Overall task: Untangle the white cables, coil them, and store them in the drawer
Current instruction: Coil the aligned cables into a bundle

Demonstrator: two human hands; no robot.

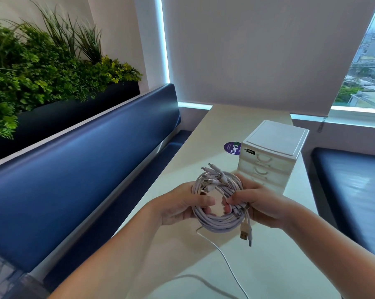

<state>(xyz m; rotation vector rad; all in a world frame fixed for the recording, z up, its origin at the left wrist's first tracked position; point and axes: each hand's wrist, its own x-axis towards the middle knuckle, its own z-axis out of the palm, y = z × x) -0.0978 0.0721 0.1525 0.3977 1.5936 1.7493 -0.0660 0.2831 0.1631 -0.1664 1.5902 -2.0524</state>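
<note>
Both hands close on one bundle. The left hand (180,207) has its fingers (206,201) curled round the left side of the coil of white cables (216,222), thumb pressed on top. The right hand (263,205) pinches the strands on the opposite side. The coil is held just above the worktop (268,266), with plugs (246,233) dangling below the right hand and one loose tail (226,263) trailing over the surface. Coiling looks nearly done. Next that tail wants winding in. Then one hand must let go to pull open the small white drawer unit (270,162), whose drawers all appear closed.
</note>
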